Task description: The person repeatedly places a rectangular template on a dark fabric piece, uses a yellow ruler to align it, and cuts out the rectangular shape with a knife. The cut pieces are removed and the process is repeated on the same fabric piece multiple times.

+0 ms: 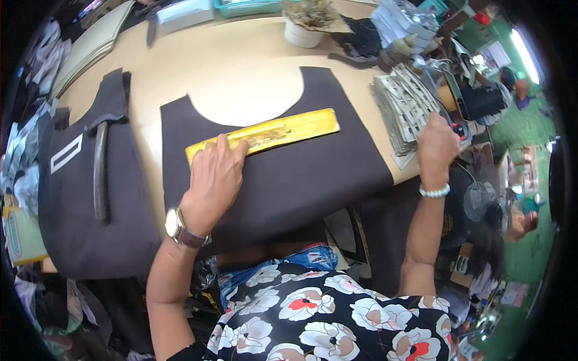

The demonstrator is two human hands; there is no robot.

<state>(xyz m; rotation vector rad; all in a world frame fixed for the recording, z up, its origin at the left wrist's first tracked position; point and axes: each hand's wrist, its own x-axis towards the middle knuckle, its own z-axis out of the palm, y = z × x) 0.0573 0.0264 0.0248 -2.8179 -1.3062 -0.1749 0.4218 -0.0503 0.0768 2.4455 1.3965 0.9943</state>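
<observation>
long yellow flat ruler mid-frame, slanted across dark cut fabric panel | left hand flat, fingers spread, pressing ruler's lower-left end; keep pressure even so it won't slip | right hand curled at right bench edge beside grey stacked pieces, grasp unclear

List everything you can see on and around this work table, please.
Table: one, pale wood, centre.
Cut fabric piece: one, dark brown, table's near edge.
Ruler: one, yellow, on that fabric.
Fabric stack: one, dark, left.
Bundled labels: one pile, grey, right edge.
Bowl: one, white, far side.
Left hand: pressing the ruler; wristwatch.
Right hand: at the labels; white bead bracelet.
</observation>
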